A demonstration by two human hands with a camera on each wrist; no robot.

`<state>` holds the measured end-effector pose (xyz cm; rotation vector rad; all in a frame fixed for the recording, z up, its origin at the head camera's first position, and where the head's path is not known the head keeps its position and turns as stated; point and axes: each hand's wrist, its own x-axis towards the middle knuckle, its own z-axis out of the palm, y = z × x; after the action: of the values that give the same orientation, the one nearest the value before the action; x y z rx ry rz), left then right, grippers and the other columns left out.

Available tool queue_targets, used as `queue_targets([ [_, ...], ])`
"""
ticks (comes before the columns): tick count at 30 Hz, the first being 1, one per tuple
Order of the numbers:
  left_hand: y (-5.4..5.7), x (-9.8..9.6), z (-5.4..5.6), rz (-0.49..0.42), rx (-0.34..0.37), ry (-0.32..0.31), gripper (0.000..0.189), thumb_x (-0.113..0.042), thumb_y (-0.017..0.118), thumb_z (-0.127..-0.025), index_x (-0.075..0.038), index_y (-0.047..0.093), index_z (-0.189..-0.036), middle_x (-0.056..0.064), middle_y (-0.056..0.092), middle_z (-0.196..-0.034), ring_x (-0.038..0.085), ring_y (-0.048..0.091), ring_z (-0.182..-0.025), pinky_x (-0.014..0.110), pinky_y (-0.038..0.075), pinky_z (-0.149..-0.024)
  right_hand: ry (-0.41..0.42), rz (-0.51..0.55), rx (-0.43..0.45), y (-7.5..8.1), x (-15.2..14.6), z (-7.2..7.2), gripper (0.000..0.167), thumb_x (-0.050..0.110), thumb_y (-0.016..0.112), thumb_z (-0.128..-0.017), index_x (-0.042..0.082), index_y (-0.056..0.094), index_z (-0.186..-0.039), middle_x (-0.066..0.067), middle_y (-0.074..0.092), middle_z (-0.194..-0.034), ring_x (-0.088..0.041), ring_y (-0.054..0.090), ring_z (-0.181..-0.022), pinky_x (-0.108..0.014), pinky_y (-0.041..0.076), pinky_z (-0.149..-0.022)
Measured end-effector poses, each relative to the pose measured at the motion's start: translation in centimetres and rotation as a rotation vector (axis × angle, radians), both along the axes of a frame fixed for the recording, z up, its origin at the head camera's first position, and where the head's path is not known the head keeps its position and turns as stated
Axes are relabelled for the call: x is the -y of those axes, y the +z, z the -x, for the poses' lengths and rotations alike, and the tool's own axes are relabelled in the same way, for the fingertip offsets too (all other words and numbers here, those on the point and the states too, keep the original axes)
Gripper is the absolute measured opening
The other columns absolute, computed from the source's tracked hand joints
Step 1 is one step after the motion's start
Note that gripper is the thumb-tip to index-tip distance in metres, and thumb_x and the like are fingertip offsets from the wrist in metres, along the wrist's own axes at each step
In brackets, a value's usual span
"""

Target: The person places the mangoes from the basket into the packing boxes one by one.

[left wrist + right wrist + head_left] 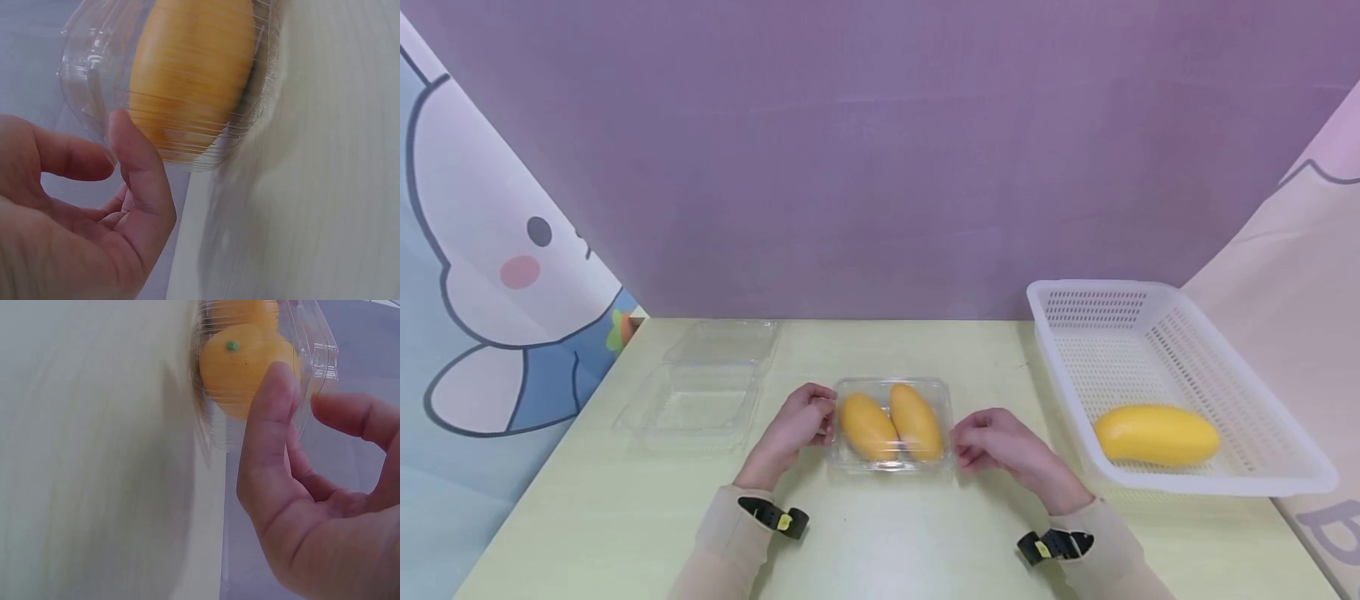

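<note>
Clear box [891,467], basket [1097,350] right, open container [700,410] left

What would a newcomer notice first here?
Probably two yellow fruits in a clear box at centre, with the left hand and right hand at its sides. Next, the lone fruit in the white basket at right, then the cartoon figure at far left.

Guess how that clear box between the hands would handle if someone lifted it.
The clear box might flex, as its see-through walls look thin. Its shiny sides may feel slippery. The two yellow fruits inside could shift, being rounded and smooth-skinned.
</note>
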<state>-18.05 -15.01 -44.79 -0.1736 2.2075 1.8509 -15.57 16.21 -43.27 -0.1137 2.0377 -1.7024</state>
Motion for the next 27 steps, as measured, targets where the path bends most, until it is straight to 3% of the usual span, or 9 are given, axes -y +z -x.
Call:
queue_targets([
  [13, 0.1, 0.0, -0.1, 0.012, -0.005, 0.006, 0.026, -0.006, 0.045, -0.100, 0.003, 0.051, -0.123, 0.010, 0.053, -0.086, 0.020, 0.054, -0.069, 0.031, 0.051, -0.061, 0.096, -0.077, 0.029, 0.1, 0.0, -1.1, 0.021, 0.014, 0.064, -0.091, -0.007, 0.064, -0.091, -0.008, 0.063, -0.074, -0.016, 0.061, -0.062, -0.028, 0.056, -0.059],
  [21, 0.1, 0.0, -0.1, 0.002, -0.005, 0.006, 0.027, -0.007, 0.046, -0.101, 0.005, 0.050, -0.125, 0.009, 0.053, -0.085, 0.019, 0.054, -0.068, 0.030, 0.051, -0.060, 0.125, -0.015, 0.086, -0.4, 0.4, -1.2, 0.018, 0.014, 0.063, -0.090, 0.000, 0.063, -0.079, -0.004, 0.060, -0.067, -0.012, 0.057, -0.055, -0.024, 0.052, -0.053],
  [27, -0.1, -0.2, 0.0, -0.001, -0.023, 0.016, 0.027, -0.005, 0.047, -0.101, 0.005, 0.050, -0.125, 0.009, 0.053, -0.084, 0.019, 0.053, -0.068, 0.030, 0.050, -0.061, 0.131, 0.008, 0.078, -0.9, 0.5, -1.1, 0.019, 0.011, 0.059, -0.090, -0.005, 0.063, -0.080, -0.003, 0.059, -0.065, -0.011, 0.055, -0.052, -0.023, 0.050, -0.049],
])
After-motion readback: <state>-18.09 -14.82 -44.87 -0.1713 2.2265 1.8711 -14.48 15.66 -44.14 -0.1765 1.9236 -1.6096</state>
